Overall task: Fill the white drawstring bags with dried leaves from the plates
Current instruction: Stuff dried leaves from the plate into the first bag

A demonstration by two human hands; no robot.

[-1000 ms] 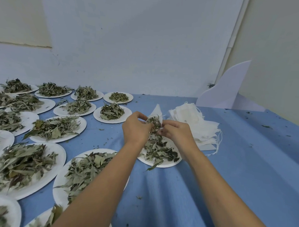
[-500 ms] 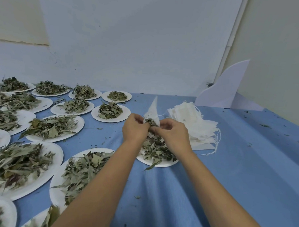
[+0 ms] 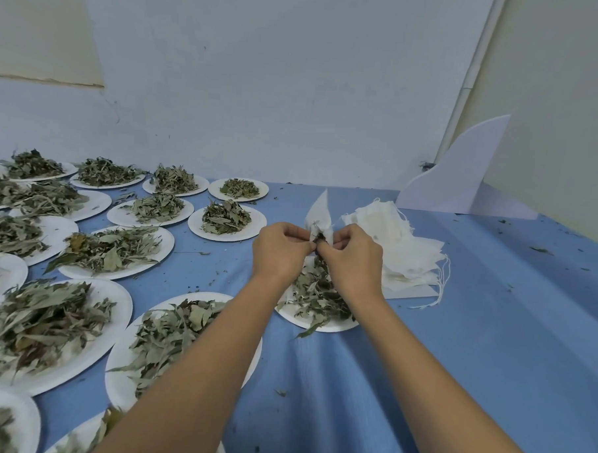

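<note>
Blue tabletop (image 3: 492,320), left side covered in white plates (image 3: 168,244) heaped with dried leaves. Stack of empty bags (image 3: 402,251) sits just right of the working plate (image 3: 320,325), probably to keep the next one within reach. Both hands are over that plate, likely so spills land back on it. Left hand (image 3: 279,253) pinches the mouth of one white drawstring bag (image 3: 320,210). Right hand (image 3: 354,259) pinches a dark wad of leaves (image 3: 321,237) at the opening. Bag stands upright, thin and pointed, and looks mostly unfilled.

Left hand (image 3: 280,252), right hand (image 3: 354,256) on bag (image 3: 320,215)
</note>
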